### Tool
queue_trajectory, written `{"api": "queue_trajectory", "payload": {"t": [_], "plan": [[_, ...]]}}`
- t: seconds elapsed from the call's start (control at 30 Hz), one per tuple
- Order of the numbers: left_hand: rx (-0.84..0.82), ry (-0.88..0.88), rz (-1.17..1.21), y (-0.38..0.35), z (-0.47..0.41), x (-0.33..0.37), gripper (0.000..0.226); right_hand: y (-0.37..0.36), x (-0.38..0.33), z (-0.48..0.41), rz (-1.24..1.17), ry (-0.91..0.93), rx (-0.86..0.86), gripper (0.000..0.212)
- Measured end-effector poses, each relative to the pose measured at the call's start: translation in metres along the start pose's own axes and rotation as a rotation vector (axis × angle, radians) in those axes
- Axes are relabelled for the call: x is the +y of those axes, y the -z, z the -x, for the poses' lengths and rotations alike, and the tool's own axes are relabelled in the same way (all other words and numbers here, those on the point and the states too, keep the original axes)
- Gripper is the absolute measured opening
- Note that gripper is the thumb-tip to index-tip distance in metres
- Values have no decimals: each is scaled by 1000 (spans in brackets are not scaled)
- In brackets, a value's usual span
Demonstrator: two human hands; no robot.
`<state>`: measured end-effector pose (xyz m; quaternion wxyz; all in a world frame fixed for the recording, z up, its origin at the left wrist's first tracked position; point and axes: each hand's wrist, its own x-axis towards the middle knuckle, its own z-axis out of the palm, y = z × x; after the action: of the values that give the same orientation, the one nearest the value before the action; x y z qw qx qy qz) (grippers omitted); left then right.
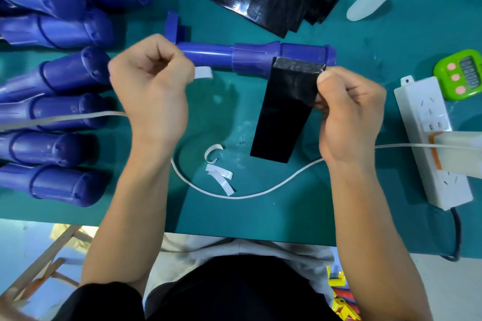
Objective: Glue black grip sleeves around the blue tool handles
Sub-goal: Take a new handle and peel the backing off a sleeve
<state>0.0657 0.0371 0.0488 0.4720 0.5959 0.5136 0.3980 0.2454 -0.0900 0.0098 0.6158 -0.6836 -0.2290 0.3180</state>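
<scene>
Mat (378, 34): teal.
Timer (459, 73): green, three pink buttons, far right of the mat.
Power strip (427, 122): white, just beside the timer, one plug seated.
Cable (234, 195): white, looping across the mat's near side.

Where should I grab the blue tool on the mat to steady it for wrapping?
Grip the blue tool by its thin round shaft, coming from the left: the thick right end must stay bare for the black sleeve that the right hand pinches.

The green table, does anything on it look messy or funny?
Yes. Little white paper strips lie scattered on the green table between the person's arms, one curled. A white cable loops across the work spot too. Nothing looks broken.
</scene>
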Motion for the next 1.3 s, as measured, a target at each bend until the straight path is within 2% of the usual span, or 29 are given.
{"api": "queue_trajectory", "payload": {"t": [0.07,0.17,0.23,0.3,0.4,0.47,0.53,0.6,0.7,0.73,0.8,0.87,0.93,1.07,1.13,1.2,1.23,1.3], "plan": [[-23,-103,-262,5,0,-2,5,2,-2,-1,-27,-13,31,41],[-214,-318,-939,2,8,-5,15,2,-5,-1,-15,-7,51,42],[-350,-371,-1063,-4,14,-10,24,3,-4,-1,22,12,64,42],[-348,-454,-959,-12,21,-14,30,4,-2,0,76,38,73,37],[-136,-729,-702,-25,33,-18,14,4,-1,4,187,106,65,31],[-97,-753,-590,-35,41,-23,16,2,-1,7,217,121,54,30],[-130,-564,-489,-43,50,-23,28,-1,-1,10,177,99,15,33],[-199,-234,-393,-48,54,-19,40,-5,-4,12,48,50,-41,39],[-335,75,-164,-50,48,-20,26,-7,-7,11,-126,-109,-45,37],[-370,149,-94,-48,44,-19,19,-5,-6,10,-110,-146,-36,35],[-431,204,-92,-44,39,-20,22,1,-2,7,63,-156,-79,26],[-502,164,-231,-42,38,-24,28,6,-1,5,304,-116,-141,20],[-536,123,-388,-40,37,-28,32,9,-5,5,459,-62,-107,21],[-547,42,-742,-44,40,-28,38,14,-17,3,513,67,124,21],[-381,-77,-910,-44,43,-25,35,19,-22,-3,443,119,311,23],[-160,-248,-846,-38,39,-19,30,25,-27,-12,328,168,471,29],[-112,-346,-759,-36,35,-18,25,28,-30,-18,271,187,497,35],[-207,-484,-661,-36,23,-17,29,32,-34,-30,209,199,451,52]]}}
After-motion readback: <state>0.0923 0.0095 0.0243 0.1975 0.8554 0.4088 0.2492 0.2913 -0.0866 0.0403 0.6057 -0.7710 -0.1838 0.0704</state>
